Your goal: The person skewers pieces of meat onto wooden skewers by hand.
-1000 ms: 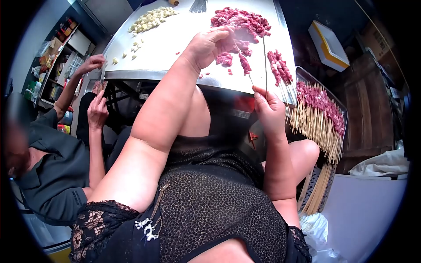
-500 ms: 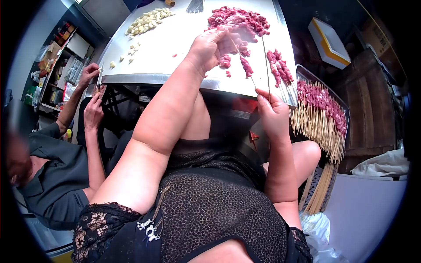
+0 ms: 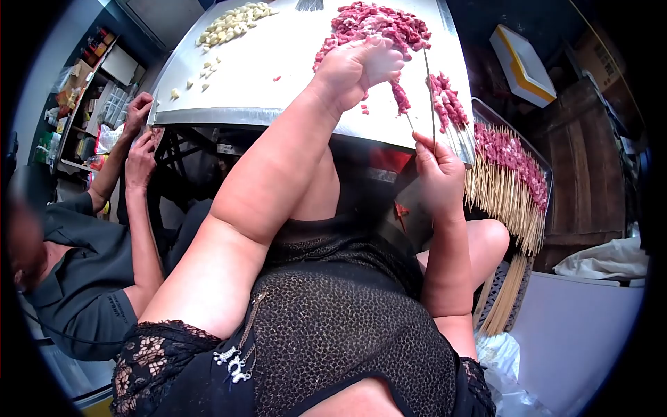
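Observation:
My left hand (image 3: 354, 69) is closed at the near edge of a pile of raw red meat pieces (image 3: 379, 22), its fingertips blurred; what they hold cannot be made out. Between the thumb and fingers of my right hand (image 3: 439, 170) is the lower end of a thin skewer. Meat (image 3: 400, 98) is threaded on that skewer, whose tip is hidden by my left hand. A long bare stick (image 3: 430, 94) also rises from my right hand. Beside it, several finished meat skewers (image 3: 448, 104) lie on the white table (image 3: 278, 101).
Pale cloves or chunks (image 3: 233, 24) lie at the table's far left. A tray of many meat skewers (image 3: 511, 167) stands right of the table, above bundled bare sticks (image 3: 506, 295). At left, another person's hands (image 3: 141, 149) work at the table corner. A white-and-yellow box (image 3: 521, 66) is upper right.
My left hand has moved slightly right, over the meat pile's near edge. My right hand has shifted slightly right with the skewer. The other person's hands have moved left.

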A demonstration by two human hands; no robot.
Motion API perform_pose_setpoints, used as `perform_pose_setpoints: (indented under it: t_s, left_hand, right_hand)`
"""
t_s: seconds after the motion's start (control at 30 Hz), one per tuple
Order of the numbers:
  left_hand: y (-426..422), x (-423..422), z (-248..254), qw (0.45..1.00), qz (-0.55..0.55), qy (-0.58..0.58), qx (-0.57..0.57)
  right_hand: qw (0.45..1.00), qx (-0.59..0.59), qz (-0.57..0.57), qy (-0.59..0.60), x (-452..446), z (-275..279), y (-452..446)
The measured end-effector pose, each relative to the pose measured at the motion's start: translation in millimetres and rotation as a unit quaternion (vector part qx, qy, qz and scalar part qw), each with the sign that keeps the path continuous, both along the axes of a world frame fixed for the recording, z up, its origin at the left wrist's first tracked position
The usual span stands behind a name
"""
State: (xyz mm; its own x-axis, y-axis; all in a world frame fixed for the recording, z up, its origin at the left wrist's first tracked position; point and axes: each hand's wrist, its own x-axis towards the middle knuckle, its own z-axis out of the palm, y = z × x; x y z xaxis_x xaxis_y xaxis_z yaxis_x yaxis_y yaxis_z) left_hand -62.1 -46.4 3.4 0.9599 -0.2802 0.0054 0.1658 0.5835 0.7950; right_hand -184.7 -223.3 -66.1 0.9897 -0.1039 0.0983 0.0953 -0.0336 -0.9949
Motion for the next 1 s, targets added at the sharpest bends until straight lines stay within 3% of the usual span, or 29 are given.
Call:
perform_pose_setpoints:
  t_s: [0.43,0.5,0.53,0.6,0.77,0.87,1.0]
  left_hand:
    - [-13.0,-0.1,-3.3,0.999,-0.024,-0.024,0.0]
    - [-9.7,-1.9,-2.9,0.996,-0.068,-0.049,0.04]
    - [-8.3,-2.6,-3.3,0.996,-0.067,-0.05,0.039]
    - [-6.2,-3.9,-3.8,0.983,-0.105,-0.017,0.148]
    - [4.1,2.2,0.5,0.96,0.065,-0.058,0.265]
    - [8.0,7.1,5.8,0.927,0.066,-0.104,0.354]
    - [0.7,2.7,1.3,0.912,0.114,-0.189,0.345]
  right_hand:
    - [1.0,0.03,-0.004,-0.004,3.0,-0.1,7.9]
    - [0.99,0.138,-0.001,0.008,3.3,1.8,7.8]
    - [0.991,0.137,0.0,0.006,3.5,2.5,6.8]
    - [0.989,0.147,-0.008,-0.021,4.0,3.4,4.1]
    - [0.991,0.125,-0.041,-0.018,1.0,1.9,2.1]
    - [0.994,0.092,-0.042,-0.027,0.5,-0.9,0.9]
    - [0.996,0.082,-0.032,-0.008,-1.4,-1.4,2.2]
